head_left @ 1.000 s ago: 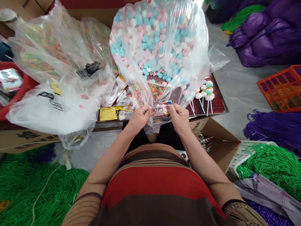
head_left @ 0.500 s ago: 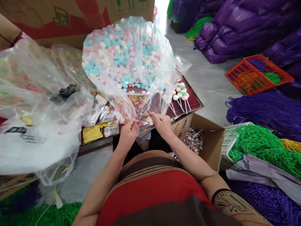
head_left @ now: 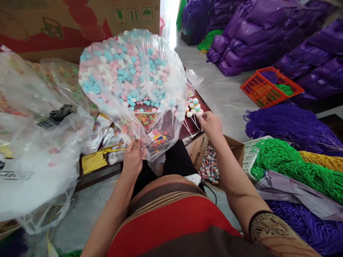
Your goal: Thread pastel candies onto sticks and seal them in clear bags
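My left hand (head_left: 134,157) is closed with thumb and fingers on the edge of a small clear plastic packet (head_left: 157,136) that has a colourful printed label. A large clear bag of pink, blue and white candies (head_left: 134,71) lies open just beyond it, with ring-shaped candies (head_left: 146,119) showing at its mouth. At the table's right edge, my right hand (head_left: 212,125) pinches at the nearest of several candy skewers (head_left: 190,114) on white sticks. Its fingers cover that skewer's stick.
Yellow twist ties (head_left: 94,162) and printed sachets (head_left: 116,139) lie left of my left hand. A cardboard box (head_left: 233,146) holding wrapped candy sticks stands below my right arm. On the floor to the right are an orange basket (head_left: 257,89) and green cord (head_left: 284,157).
My right hand has left the clear plastic beside my left hand and moved right to the candy skewers. My left hand keeps its hold. The view has shifted right.
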The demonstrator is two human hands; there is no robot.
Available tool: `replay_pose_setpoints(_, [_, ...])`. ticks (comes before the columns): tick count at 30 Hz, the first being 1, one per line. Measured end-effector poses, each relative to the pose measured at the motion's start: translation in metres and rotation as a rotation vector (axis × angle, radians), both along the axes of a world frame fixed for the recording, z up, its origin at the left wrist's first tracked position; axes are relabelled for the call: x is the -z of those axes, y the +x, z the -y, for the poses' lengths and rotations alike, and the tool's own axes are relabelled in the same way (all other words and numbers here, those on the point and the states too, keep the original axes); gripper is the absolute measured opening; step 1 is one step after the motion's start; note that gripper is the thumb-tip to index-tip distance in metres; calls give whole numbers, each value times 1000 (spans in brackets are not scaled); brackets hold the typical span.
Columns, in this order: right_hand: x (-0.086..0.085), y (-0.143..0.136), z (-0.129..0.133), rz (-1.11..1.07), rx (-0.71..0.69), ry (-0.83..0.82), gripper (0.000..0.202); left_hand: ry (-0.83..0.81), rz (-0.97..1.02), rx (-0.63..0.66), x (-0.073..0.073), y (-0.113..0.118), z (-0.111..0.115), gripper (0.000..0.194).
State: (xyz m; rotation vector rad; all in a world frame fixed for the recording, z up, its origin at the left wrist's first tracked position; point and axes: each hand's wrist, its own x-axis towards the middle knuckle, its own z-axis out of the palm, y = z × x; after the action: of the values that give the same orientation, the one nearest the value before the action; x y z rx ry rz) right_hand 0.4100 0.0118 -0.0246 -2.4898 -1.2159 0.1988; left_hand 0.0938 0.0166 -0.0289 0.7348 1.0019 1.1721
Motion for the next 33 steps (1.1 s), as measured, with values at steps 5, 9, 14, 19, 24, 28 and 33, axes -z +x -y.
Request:
replay_pose_setpoints(5, [12, 2, 1, 54, 38, -170, 31, -57, 205, 148, -3, 1, 1, 62])
replay_pose_setpoints(9, [13, 2, 8, 17, 121, 72, 32, -77, 284, 185, -3, -4, 2, 64])
replay_pose_setpoints(14, [1, -10, 34, -208, -9, 655, 26, -127, 298, 131, -4, -11, 3, 58])
replay_pose_setpoints(19, [-15, -45, 60, -682, -359, 815, 13, -84, 265, 128, 2, -15, 5, 62])
replay_pose_setpoints(24, [-24, -64, 68, -656, -521, 727, 10, -38, 217, 163, 10, -20, 6, 65])
replay_pose_setpoints(28, [-27, -67, 65, -630, -602, 710, 8, -21, 184, 188, 12, -20, 8, 65])
replay_pose_setpoints(33, [-23, -64, 64, -610, -623, 682, 9, 3, 200, 225, 10, -19, 8, 66])
